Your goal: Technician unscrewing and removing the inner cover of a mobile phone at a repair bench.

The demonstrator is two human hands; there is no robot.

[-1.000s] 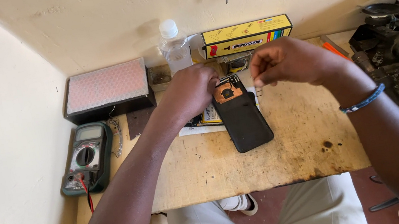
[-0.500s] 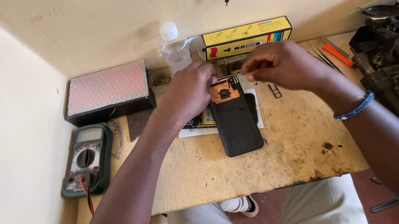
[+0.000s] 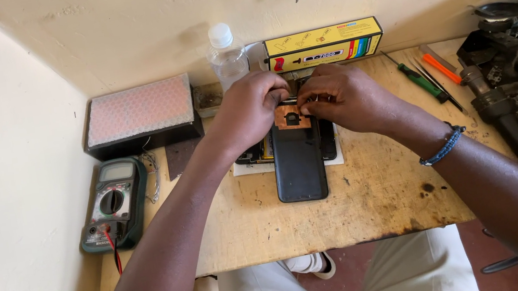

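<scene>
While both hands meet over its middle, the wooden bench (image 3: 378,196) spreads out beneath them, a pale, scuffed, stained board running left to right under the wrists. Beyond the left hand's knuckles and off to its outer side sits a flat black box topped with pink bubble wrap (image 3: 139,114), rectangular and dimpled. Just beyond the fingertips of both hands lies a long yellow carton (image 3: 324,44), and beside it, past the left hand, stands a clear plastic bottle (image 3: 226,57) with a white cap. Well outside the left forearm rests a dark green multimeter (image 3: 110,205), round dial on top, a red lead trailing from it.

Directly under the hands lies the black phone (image 3: 299,163), a smooth, slim rectangle with rounded corners, face down on a white sheet; its long axis runs from the hands toward the person's body, the top end under the fingers. A thin coppery square foil with a dark cut-out (image 3: 291,117) sits at that top end.

The left hand (image 3: 249,107) is curled, fingertips pressing the phone's upper edge. The right hand (image 3: 341,94) is closed in a pinch on the foil's edge; a beaded bracelet (image 3: 443,147) circles its wrist. Outside the right hand lie a green-handled screwdriver (image 3: 420,80) and an orange-handled tool (image 3: 442,68).
</scene>
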